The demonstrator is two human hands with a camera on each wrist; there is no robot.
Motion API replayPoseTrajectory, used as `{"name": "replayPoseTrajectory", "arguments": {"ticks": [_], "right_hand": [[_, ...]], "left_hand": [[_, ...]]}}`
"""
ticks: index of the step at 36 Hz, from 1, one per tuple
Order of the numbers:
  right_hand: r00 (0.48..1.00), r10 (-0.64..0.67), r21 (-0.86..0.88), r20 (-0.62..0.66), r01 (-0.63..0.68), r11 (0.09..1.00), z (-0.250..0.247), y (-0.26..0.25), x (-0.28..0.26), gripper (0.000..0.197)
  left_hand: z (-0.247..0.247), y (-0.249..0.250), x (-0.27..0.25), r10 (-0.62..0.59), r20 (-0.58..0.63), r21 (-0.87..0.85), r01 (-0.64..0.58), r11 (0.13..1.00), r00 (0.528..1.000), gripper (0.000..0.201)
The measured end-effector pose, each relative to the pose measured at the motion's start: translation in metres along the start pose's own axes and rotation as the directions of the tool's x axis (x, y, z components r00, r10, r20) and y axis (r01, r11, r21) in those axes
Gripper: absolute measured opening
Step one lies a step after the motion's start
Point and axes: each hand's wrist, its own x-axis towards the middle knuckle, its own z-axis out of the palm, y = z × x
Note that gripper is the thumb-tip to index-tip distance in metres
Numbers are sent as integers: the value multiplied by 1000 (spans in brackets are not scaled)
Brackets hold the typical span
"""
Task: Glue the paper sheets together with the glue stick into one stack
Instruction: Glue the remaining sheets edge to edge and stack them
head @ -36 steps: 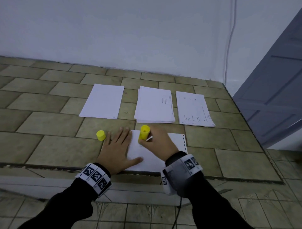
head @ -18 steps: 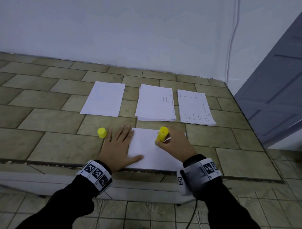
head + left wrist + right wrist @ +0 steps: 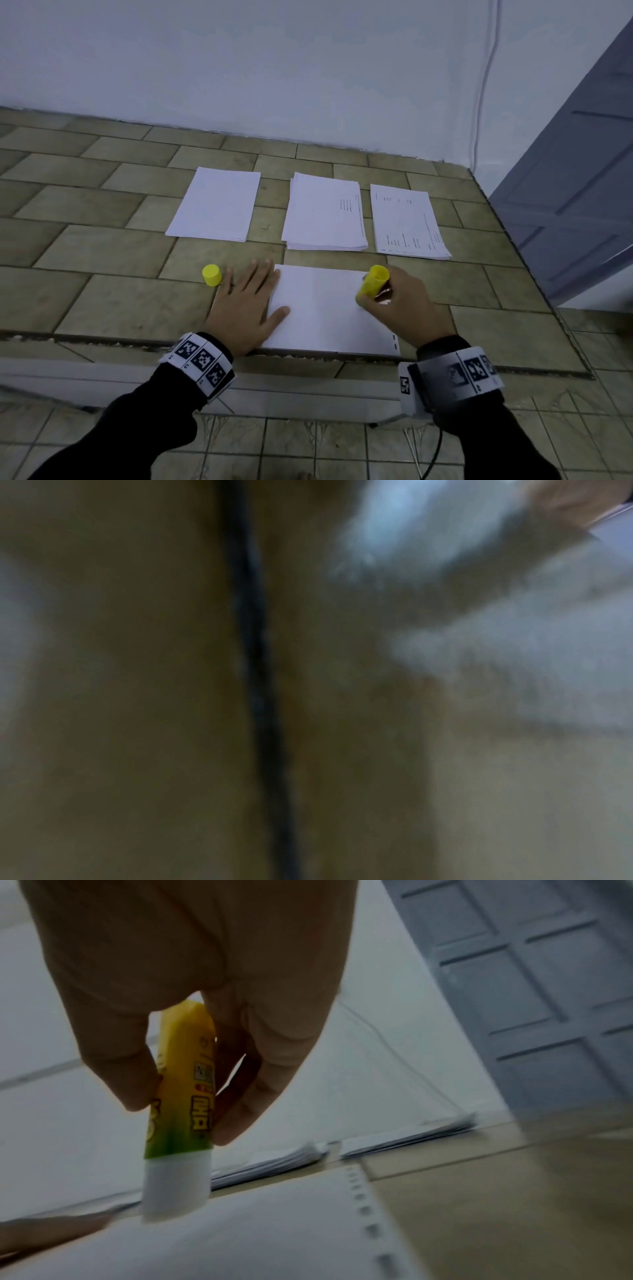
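Note:
A white sheet lies at the near edge of the tiled ledge. My left hand lies flat with spread fingers, pressing the sheet's left edge. My right hand grips a yellow glue stick over the sheet's right part. In the right wrist view the glue stick points down and its white tip touches the sheet near the perforated margin. The yellow cap stands on the tiles left of my left hand. The left wrist view is a blur of tile and paper.
Three paper piles lie farther back: a blank one on the left, a thicker stack in the middle, a printed one on the right. A white wall stands behind, a grey door to the right. The ledge drops off at its front edge.
My right hand has slid the glue stick to the right across the sheet, from near its left part to its right part. The left hand has stayed pressed on the sheet.

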Motion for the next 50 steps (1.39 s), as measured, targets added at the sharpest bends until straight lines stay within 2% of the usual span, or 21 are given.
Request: {"name": "replayPoseTrajectory", "arguments": {"ticks": [3, 6, 9, 11, 15, 18, 20, 24, 30, 38, 41, 43, 46, 50], "right_hand": [[986, -95, 115, 140, 79, 990, 20, -25, 0, 12], [942, -188, 109, 280, 163, 981, 44, -41, 1, 15], [899, -277, 146, 338, 241, 959, 62, -56, 0, 16], [882, -320, 160, 347, 280, 947, 69, -64, 0, 15], [876, -322, 146, 358, 288, 946, 72, -69, 1, 16], [879, -312, 153, 360, 274, 949, 66, -62, 1, 14], [889, -284, 147, 360, 246, 958, 58, -52, 0, 15], [904, -238, 160, 356, 192, 968, 33, -30, -4, 13], [944, -177, 192, 278, 126, 973, -7, 4, -16, 10], [982, 9, 116, 189, -32, 993, -38, 35, -27, 23], [984, 23, 63, 179, -35, 997, -40, 39, -26, 15], [986, -1, 37, 168, -5, 999, -37, 35, -23, 18], [976, -129, 83, 175, 116, 990, -26, 13, -16, 11], [919, -277, 165, 279, 239, 957, 7, -23, -4, 11]], "left_hand": [[0, 0, 0, -4, -1, -20, 4, 1000, 1000, 84], [0, 0, 1, 9, -22, -6, -9, 1000, 1000, 80], [2, -2, 1, 19, -32, -29, -20, 999, 999, 77], [4, -6, 1, 32, -7, -12, -32, 999, 999, 70], [6, -7, 2, 51, -5, -2, -51, 999, 999, 67], [2, -4, 1, 40, -21, -15, -41, 999, 999, 75], [2, -3, 1, 27, -24, -2, -28, 1000, 999, 83], [2, -1, 1, 6, -20, -4, -6, 1000, 1000, 76], [3, -1, 0, 4, -28, -18, -5, 1000, 1000, 74], [6, -2, 2, -2, -35, -13, 1, 1000, 999, 73], [5, -2, 1, 4, -42, -15, -5, 1000, 999, 74], [5, -2, 1, 9, -55, -21, -10, 1000, 998, 73], [5, -1, 0, 1, -67, -41, -4, 999, 998, 71], [4, 0, 1, -3, -51, -43, 1, 999, 999, 73]]}}
